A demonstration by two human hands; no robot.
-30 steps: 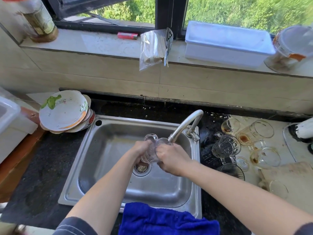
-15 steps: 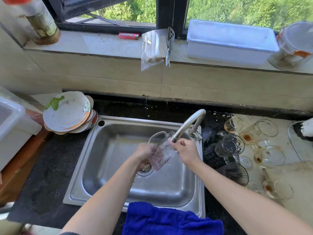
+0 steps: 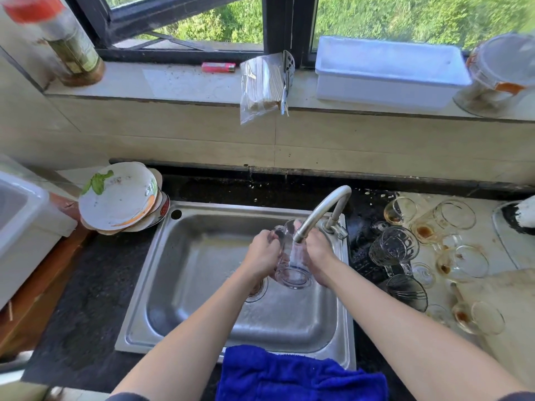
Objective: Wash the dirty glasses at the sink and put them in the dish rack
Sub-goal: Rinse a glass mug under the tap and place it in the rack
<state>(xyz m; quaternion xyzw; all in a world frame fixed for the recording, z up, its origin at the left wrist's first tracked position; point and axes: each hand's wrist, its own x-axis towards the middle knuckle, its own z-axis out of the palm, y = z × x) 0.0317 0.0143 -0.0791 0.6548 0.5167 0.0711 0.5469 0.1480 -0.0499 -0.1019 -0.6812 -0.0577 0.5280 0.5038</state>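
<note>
Left hand [image 3: 262, 253] and right hand [image 3: 317, 256] clasp a clear glass mug [image 3: 292, 269] between them, fingers curled round its sides. The left hand sits on the side where the handle loops out. The mug is over the sink [image 3: 202, 208], tilted, its thick round base turned toward the camera and its mouth lifted to the tip of the faucet [image 3: 322, 208]. The curved metal spout ends right at the rim of the mug. Whether water is running is hard to tell.

Below the hands the drain is partly hidden by the left wrist. A blue towel [image 3: 289, 374] hangs over the near edge of the sink.

On the counter [image 3: 86, 285] to the right of the basin lies a cluster of other glasses, several with brown residue. A patterned mug [image 3: 393, 250] is nearest the faucet, a stained tumbler [image 3: 445, 219] lies on its side behind it, and another stained glass [image 3: 477, 318] lies closer to the camera. To the left of the sink is a stack of dirty plates [image 3: 121, 195], and further left a white bin [image 3: 23, 221].

Along the window sill [image 3: 173, 82] stand a bottle [image 3: 72, 50], a red lighter [image 3: 218, 67], a clear bag of sticks [image 3: 260, 85] and a white tub [image 3: 388, 73].
</note>
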